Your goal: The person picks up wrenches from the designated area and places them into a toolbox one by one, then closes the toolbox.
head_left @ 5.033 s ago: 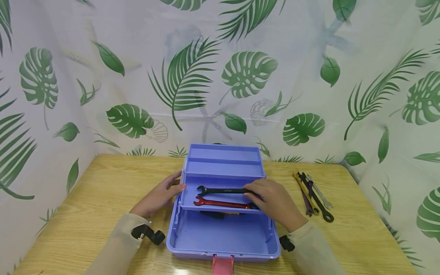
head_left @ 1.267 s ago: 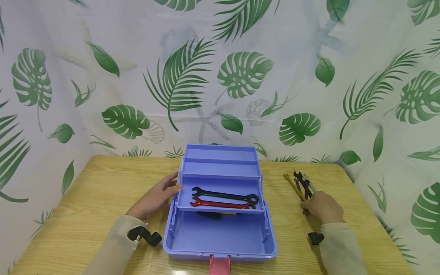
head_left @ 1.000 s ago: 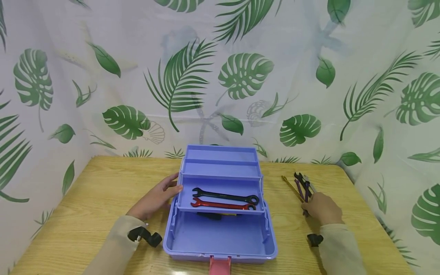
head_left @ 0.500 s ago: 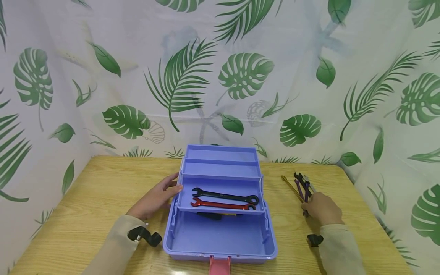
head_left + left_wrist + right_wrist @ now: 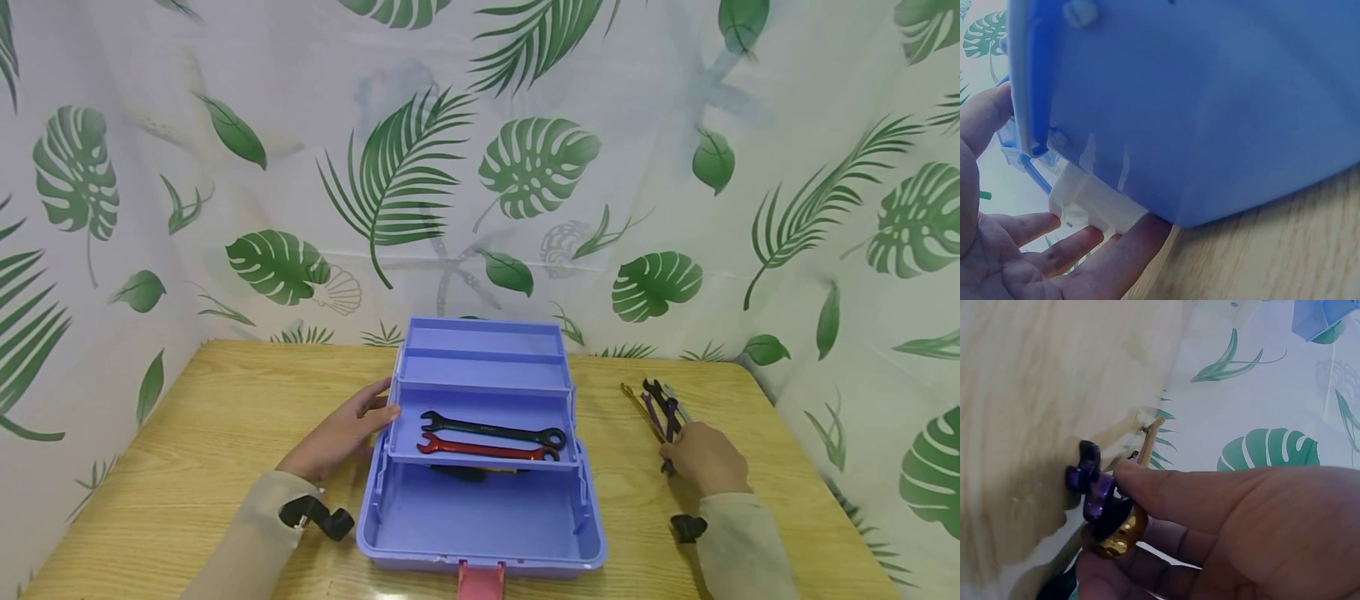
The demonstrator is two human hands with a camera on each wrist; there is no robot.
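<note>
My right hand (image 5: 707,457) is at the wrench pile on the table's right side. Its thumb and fingers pinch the ring end of a gold wrench (image 5: 1124,534), seen in the right wrist view. Against that end sits the head of a purple wrench (image 5: 1096,499). A black wrench (image 5: 656,393) and a silver wrench (image 5: 679,407) lie partly hidden under the hand. My left hand (image 5: 336,433) holds the left side of the blue toolbox (image 5: 480,517), thumb on the tray edge and fingers at the white lid part (image 5: 1094,200).
A black wrench (image 5: 491,429) and a red wrench (image 5: 487,447) lie side by side in the toolbox's lower tray (image 5: 450,400). Under that tray, something dark and yellow (image 5: 468,472) shows in part. A pink latch (image 5: 481,581) hangs at the front. A leaf-patterned cloth (image 5: 442,167) stands behind the table.
Over five seconds my right hand has let go of the black wrench in the tray and moved right to the pile. There the gold wrench has shifted. The left hand stays at the toolbox.
</note>
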